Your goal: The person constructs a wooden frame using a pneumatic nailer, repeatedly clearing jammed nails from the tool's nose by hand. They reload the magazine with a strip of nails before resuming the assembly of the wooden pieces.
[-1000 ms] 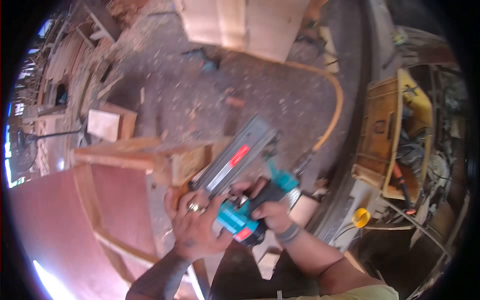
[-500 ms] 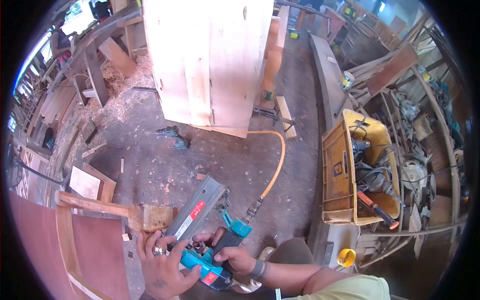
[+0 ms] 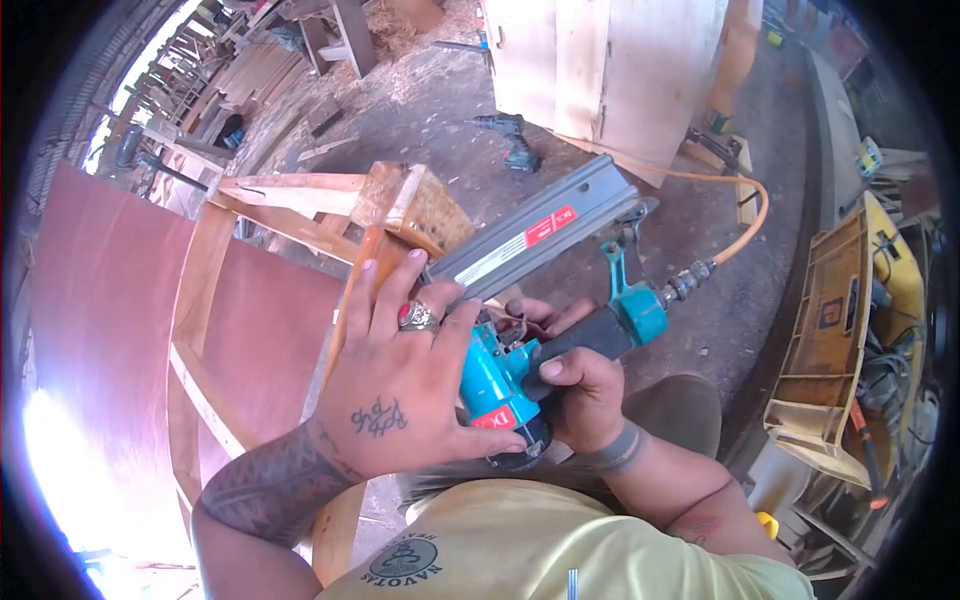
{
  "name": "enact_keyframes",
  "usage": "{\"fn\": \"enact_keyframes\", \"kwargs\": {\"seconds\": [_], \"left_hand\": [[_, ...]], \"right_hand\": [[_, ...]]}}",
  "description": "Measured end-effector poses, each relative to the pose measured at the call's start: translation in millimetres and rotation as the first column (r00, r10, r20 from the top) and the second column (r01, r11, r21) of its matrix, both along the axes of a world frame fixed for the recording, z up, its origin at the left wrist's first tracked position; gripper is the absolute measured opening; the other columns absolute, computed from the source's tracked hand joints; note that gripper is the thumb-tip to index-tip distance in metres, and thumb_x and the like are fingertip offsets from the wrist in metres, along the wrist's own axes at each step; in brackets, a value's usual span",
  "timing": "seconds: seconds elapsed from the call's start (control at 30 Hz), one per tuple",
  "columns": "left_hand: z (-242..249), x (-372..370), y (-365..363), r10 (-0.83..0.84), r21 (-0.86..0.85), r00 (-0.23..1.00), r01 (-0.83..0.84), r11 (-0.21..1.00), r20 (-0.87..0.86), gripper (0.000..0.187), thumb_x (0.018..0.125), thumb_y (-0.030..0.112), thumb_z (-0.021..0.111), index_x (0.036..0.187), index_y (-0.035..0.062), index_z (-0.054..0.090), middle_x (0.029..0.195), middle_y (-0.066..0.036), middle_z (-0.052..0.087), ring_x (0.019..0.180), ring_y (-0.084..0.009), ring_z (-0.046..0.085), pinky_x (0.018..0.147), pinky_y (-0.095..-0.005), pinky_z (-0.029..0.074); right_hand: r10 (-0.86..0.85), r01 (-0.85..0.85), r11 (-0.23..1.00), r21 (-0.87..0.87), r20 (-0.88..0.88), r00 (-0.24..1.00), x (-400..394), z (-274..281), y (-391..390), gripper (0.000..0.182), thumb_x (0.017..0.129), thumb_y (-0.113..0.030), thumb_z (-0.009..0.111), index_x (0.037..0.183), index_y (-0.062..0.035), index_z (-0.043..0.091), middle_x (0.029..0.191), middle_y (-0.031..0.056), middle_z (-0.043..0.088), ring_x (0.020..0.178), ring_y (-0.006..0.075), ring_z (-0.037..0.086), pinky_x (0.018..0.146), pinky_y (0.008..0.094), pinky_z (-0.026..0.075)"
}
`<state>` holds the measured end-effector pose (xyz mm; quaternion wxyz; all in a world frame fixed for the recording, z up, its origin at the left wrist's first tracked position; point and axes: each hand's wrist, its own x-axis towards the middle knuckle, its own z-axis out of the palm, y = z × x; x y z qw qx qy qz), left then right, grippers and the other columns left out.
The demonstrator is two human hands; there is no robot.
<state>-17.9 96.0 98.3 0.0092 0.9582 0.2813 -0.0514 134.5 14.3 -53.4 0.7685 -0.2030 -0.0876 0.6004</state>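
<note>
Workshop floor (image 3: 420, 110); nail gun (image 3: 530, 300) (2-handed)

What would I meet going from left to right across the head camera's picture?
Reddish plywood panel → left hand → teal nail gun → right hand → orange air hose → yellow crate of tools.

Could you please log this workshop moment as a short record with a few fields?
Right hand: gripping the black handle of the teal nail gun
Left hand: spread over the gun's body, ring on one finger
Air line: orange hose coupled at the handle's end
Work in front: wooden frame on reddish plywood
Floor: cordless drill
Far right: yellow crate of tools
</note>
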Motion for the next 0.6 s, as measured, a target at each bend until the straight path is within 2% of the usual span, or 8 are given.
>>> {"fn": "enact_keyframes", "kwargs": {"seconds": [0.13, 0.23, 0.3, 0.33, 0.4, 0.43, 0.53, 0.6], "left_hand": [[3.3, 3.5, -9.6, 0.021, 0.013, 1.000, -0.021, 1.000, -0.011, 0.132, 0.061, 0.089, 0.079, 0.143, -0.0110, 0.054, 0.145, -0.026, 0.054, 0.150, -0.0547, 0.031, 0.126, -0.0701, 0.013], [-2.2, 4.1, -17.7, 0.049, -0.019, 0.999, -0.049, 0.999, 0.006, 0.138, 0.059, 0.091, 0.079, 0.144, -0.0143, 0.051, 0.149, -0.029, 0.049, 0.152, -0.0556, 0.026, 0.126, -0.0691, 0.014], [-9.4, 3.9, -20.2, 0.040, -0.034, 0.999, -0.040, 0.999, 0.009, 0.140, 0.060, 0.091, 0.079, 0.144, -0.0171, 0.048, 0.152, -0.032, 0.043, 0.154, -0.0561, 0.021, 0.126, -0.0686, 0.015], [-11.0, 4.6, -19.6, 0.047, -0.045, 0.999, -0.046, 0.998, 0.024, 0.139, 0.060, 0.089, 0.080, 0.144, -0.0165, 0.048, 0.151, -0.032, 0.044, 0.154, -0.0562, 0.022, 0.125, -0.0685, 0.015], [-13.7, 5.8, -16.8, 0.059, -0.074, 0.997, -0.055, 0.996, 0.053, 0.136, 0.061, 0.086, 0.083, 0.145, -0.0152, 0.048, 0.149, -0.032, 0.045, 0.153, -0.0562, 0.024, 0.125, -0.0684, 0.016], [-15.3, 5.9, -14.3, 0.063, -0.090, 0.993, -0.054, 0.994, 0.097, 0.126, 0.065, 0.080, 0.086, 0.144, -0.0111, 0.050, 0.145, -0.032, 0.047, 0.148, -0.0551, 0.030, 0.122, -0.0664, 0.021], [-16.0, 8.0, -9.6, 0.119, -0.153, 0.984, -0.098, 0.983, 0.133, 0.109, 0.071, 0.072, 0.087, 0.141, -0.0052, 0.054, 0.140, -0.031, 0.050, 0.143, -0.0537, 0.037, 0.117, -0.0629, 0.029], [-11.9, 11.3, -8.2, 0.192, -0.222, 0.979, -0.172, 0.960, 0.072, 0.099, 0.075, 0.067, 0.086, 0.138, -0.0029, 0.056, 0.140, -0.031, 0.049, 0.141, -0.0529, 0.038, 0.115, -0.0611, 0.030]], "right_hand": [[-0.005, 0.005, 1.000, 0.020, 0.014, 1.000, -1.1, 6.1, 0.5, 0.027, 0.073, -0.007, 0.063, 0.098, -0.0060, 0.053, 0.132, 0.0244, 0.063, 0.123, 0.0397, 0.062, 0.114, 0.0556, 0.046], [0.007, -0.008, 1.000, -0.015, -0.051, 0.999, -1.9, 14.5, -0.2, 0.026, 0.073, -0.007, 0.063, 0.097, -0.0071, 0.053, 0.131, 0.0234, 0.063, 0.121, 0.0386, 0.063, 0.114, 0.0556, 0.046], [0.005, -0.005, 1.000, 0.007, -0.085, 0.996, -1.3, 14.4, -0.6, 0.026, 0.073, -0.004, 0.064, 0.097, -0.0054, 0.054, 0.127, 0.0241, 0.065, 0.120, 0.0341, 0.063, 0.112, 0.0531, 0.047], [0.005, -0.004, 1.000, 0.014, -0.103, 0.995, -1.1, 12.8, -1.5, 0.025, 0.073, -0.003, 0.064, 0.097, -0.0046, 0.055, 0.125, 0.0244, 0.066, 0.120, 0.0319, 0.063, 0.111, 0.0518, 0.048], [0.004, -0.001, 1.000, 0.026, -0.108, 0.994, -2.6, 6.1, -1.8, 0.025, 0.073, -0.004, 0.063, 0.097, -0.0041, 0.055, 0.124, 0.0239, 0.066, 0.119, 0.0325, 0.063, 0.111, 0.0526, 0.048], [-0.005, 0.009, 0.999, 0.033, -0.111, 0.994, -3.8, 2.5, -1.1, 0.025, 0.073, -0.004, 0.063, 0.097, -0.0039, 0.055, 0.123, 0.0238, 0.066, 0.118, 0.0327, 0.063, 0.111, 0.0529, 0.048], [-0.015, 0.017, 0.999, 0.027, -0.077, 0.997, -5.3, 3.6, -1.6, 0.028, 0.073, -0.004, 0.062, 0.100, -0.0036, 0.054, 0.123, 0.0236, 0.066, 0.119, 0.0334, 0.063, 0.112, 0.0534, 0.047], [-0.016, 0.017, 1.000, 0.023, -0.048, 0.999, -5.6, 4.0, -3.1, 0.028, 0.073, -0.004, 0.062, 0.100, -0.0037, 0.054, 0.123, 0.0236, 0.066, 0.119, 0.0333, 0.063, 0.112, 0.0531, 0.047]]}}
